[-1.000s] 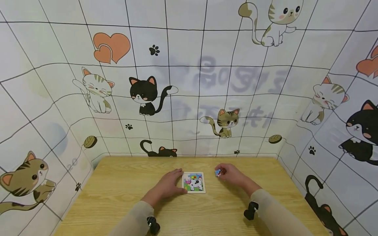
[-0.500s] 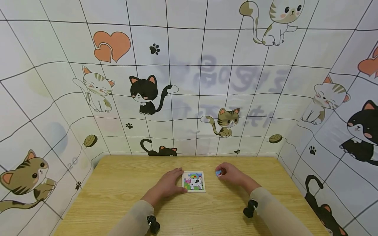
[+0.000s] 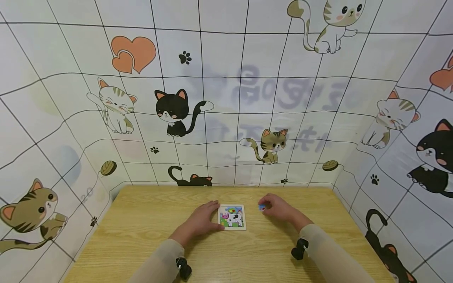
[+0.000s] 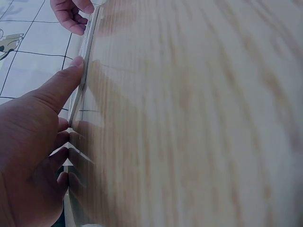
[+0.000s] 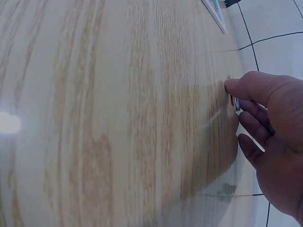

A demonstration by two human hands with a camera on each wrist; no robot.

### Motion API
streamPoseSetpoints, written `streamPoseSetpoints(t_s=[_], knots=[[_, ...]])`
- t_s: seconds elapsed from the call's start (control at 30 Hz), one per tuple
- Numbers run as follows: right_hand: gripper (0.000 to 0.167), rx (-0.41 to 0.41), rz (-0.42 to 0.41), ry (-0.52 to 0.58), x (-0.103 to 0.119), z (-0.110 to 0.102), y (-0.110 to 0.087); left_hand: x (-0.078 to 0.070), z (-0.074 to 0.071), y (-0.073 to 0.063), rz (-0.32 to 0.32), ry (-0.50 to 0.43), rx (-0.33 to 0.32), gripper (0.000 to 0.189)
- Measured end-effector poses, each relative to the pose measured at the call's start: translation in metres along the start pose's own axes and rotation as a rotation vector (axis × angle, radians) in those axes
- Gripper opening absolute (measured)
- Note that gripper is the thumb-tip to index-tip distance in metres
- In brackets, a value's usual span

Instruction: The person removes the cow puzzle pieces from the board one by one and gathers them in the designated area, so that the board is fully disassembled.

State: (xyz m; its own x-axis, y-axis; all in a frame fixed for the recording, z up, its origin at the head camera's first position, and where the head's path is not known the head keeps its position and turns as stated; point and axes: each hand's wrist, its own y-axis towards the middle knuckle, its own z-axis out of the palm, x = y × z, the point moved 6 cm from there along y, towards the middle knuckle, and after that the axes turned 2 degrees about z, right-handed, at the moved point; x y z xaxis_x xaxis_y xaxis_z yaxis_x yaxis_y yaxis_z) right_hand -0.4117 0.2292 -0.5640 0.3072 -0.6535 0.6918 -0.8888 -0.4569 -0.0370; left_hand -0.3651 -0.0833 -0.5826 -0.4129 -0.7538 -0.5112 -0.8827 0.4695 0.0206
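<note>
In the head view a small square jigsaw puzzle (image 3: 233,218) with a pale frame lies on the table, picturing a black-and-white cow. My left hand (image 3: 201,218) rests against its left side, thumb at the near left corner and fingers by the far left corner. The left wrist view has the thumb (image 4: 64,82) touching the edge of the frame. Right of the puzzle, my right hand (image 3: 279,208) pinches a small blue puzzle piece (image 3: 261,207) between thumb and fingers, close to the tabletop. Most of that piece is hidden by the fingers in the right wrist view.
The wooden table (image 3: 159,200) reaches back to a white wall covering (image 3: 219,98) with printed cats and grid lines. This covering also flanks both sides. A black wrist device (image 3: 183,269) sits on the left sleeve, another (image 3: 299,249) on the right.
The piece in my right hand has turned slightly, and less of it shows now. My left hand and the puzzle keep their places. The head view has shifted a little.
</note>
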Motion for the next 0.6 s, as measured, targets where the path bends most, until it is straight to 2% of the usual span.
streamPoseSetpoints(t_s=[0.6], knots=[[0.028, -0.014, 0.051, -0.003, 0.0011, 0.0004, -0.0006, 0.0037, 0.0014, 0.001, 0.001, -0.002, 0.003, 0.095]])
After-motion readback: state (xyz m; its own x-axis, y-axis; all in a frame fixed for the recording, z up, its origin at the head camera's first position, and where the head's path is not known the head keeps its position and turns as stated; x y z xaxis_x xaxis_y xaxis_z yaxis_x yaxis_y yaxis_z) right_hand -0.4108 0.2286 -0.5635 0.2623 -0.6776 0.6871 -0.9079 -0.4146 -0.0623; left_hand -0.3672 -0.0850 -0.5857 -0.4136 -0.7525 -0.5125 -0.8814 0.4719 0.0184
